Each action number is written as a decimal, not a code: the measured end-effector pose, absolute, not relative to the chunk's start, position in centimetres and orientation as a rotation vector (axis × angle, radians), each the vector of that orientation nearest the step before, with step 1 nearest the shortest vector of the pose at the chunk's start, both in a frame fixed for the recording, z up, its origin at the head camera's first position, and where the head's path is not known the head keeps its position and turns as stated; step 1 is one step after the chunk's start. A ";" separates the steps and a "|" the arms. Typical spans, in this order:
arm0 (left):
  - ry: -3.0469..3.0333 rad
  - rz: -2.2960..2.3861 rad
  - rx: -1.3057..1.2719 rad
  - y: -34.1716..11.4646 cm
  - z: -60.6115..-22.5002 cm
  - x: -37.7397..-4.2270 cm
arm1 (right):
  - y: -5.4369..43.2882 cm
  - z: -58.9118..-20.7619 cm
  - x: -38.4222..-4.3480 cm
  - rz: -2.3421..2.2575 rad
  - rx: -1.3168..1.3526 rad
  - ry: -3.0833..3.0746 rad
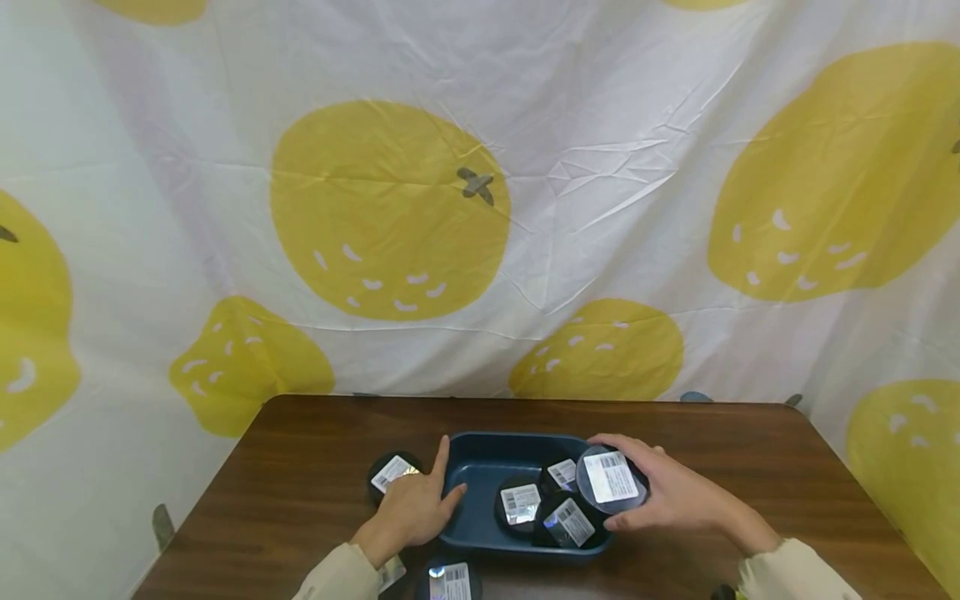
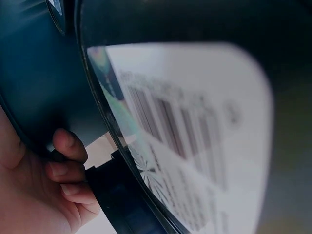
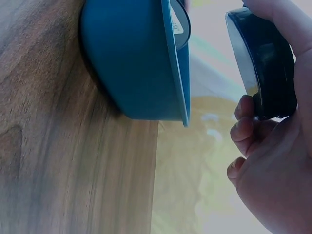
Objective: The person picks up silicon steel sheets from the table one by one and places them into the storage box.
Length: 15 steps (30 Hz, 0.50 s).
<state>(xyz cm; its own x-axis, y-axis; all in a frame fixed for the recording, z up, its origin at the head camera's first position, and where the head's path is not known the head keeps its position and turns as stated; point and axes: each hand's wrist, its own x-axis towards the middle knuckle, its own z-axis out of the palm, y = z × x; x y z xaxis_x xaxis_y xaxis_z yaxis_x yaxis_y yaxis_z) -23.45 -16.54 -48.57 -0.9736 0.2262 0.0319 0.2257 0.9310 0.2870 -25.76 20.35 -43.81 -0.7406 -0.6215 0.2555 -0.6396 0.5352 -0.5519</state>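
My right hand (image 1: pixel 660 492) grips a round black tub (image 1: pixel 611 479) by its side, over the right end of a blue tray (image 1: pixel 480 533). This tub has a white barcode label on its face. In the right wrist view the held tub (image 3: pixel 268 63) is tilted on edge, apart from the tray's wall (image 3: pixel 131 58). Three similar labelled tubs (image 1: pixel 520 504) lie in the tray's right half. My left hand (image 1: pixel 411 510) holds the tray's left edge, thumb over the rim and index finger stretched along it. Close to the left wrist camera stands another labelled tub (image 2: pixel 195 122).
Outside the tray on the brown wooden table (image 1: pixel 292 483), a black tub (image 1: pixel 393 473) lies beyond my left hand. Another tub (image 1: pixel 450 582) is at the near edge, beside one partly hidden by my left wrist. A fruit-patterned cloth (image 1: pixel 585 208) hangs behind the table.
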 end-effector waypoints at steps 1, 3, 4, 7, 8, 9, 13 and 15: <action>3.084 0.461 0.362 -16.5 -48.6 -23.4 | 20.3 -43.8 -25.8 0.998 1.125 -2.726; 3.081 0.465 0.361 -16.5 -48.5 -23.4 | 20.1 -43.7 -25.9 0.996 1.138 -2.725; 3.082 0.463 0.361 -16.5 -48.5 -23.4 | 20.0 -43.7 -26.0 0.996 1.144 -2.725; 3.082 0.466 0.357 -16.5 -48.5 -23.4 | 19.7 -43.7 -26.1 0.981 1.165 -2.716; 3.083 0.466 0.356 -16.5 -48.5 -23.4 | 19.5 -43.7 -26.2 0.982 1.167 -2.716; 3.083 0.467 0.355 -16.5 -48.5 -23.4 | 19.4 -43.7 -26.2 0.983 1.170 -2.716; 3.083 0.470 0.355 -16.5 -48.5 -23.4 | 18.7 -43.7 -26.5 0.977 1.175 -2.730; 3.082 0.471 0.355 -16.5 -48.4 -23.4 | 18.4 -43.7 -26.5 0.978 1.177 -2.745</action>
<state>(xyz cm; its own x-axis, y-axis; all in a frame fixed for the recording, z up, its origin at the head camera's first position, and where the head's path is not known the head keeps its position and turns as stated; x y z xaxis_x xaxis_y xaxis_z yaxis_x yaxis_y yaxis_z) -23.38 -16.53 -48.45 -0.9744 0.2226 0.0303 0.2215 0.9293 0.2955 -26.54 18.37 -43.68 -0.7195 -0.6546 0.2319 -0.6537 0.5258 -0.5443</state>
